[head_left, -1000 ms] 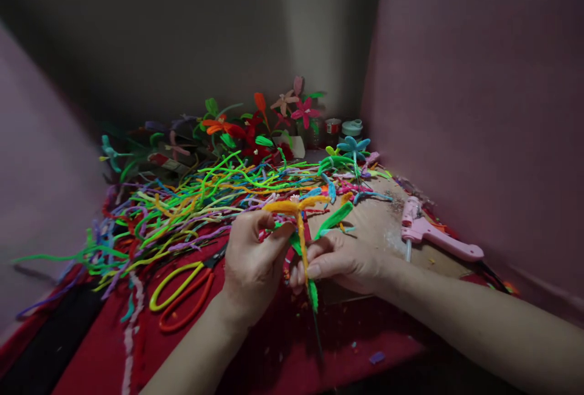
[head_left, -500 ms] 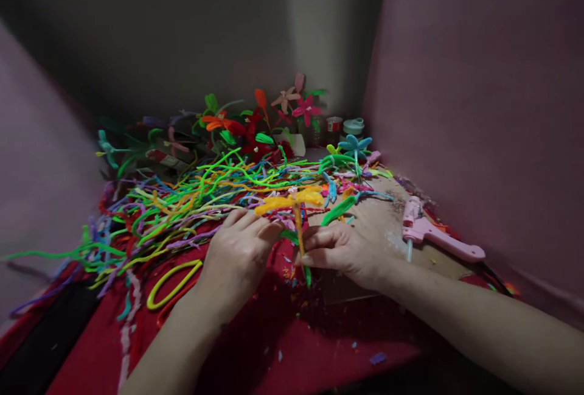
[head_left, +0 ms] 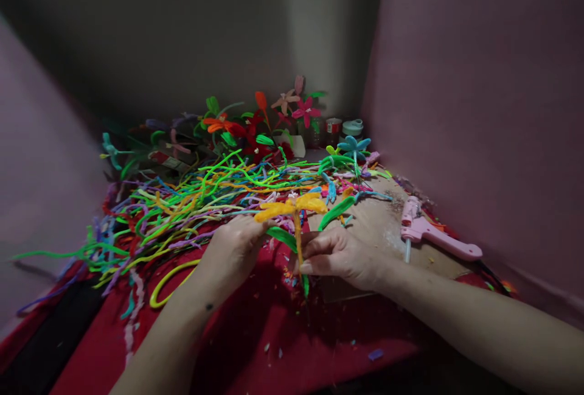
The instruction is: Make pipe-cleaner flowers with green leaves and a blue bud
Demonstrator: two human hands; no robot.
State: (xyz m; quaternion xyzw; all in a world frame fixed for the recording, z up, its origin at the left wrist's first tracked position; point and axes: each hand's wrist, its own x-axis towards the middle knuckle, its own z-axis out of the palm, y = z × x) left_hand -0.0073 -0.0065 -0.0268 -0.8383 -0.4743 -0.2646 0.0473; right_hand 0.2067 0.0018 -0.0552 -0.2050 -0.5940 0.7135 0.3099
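Observation:
A yellow-orange pipe-cleaner flower stands upright in front of me on an orange-wrapped stem. My right hand is closed, pinching that stem between thumb and fingers. A green fuzzy leaf reaches left from the stem, and my left hand is closed at its outer end. Another green leaf slants up to the right just above my right hand. Below the fingers, the stem's green lower end shows. My left fingertips are partly hidden behind the hand.
A heap of loose pipe cleaners spreads over the left and middle. Finished flowers stand at the back by jars. A pink glue gun rests on a cardboard sheet at right. Scraps lie on the red cloth.
My left hand has moved slightly left and down along the leaf, so more of the leaf shows. My right hand keeps its pinch on the stem.

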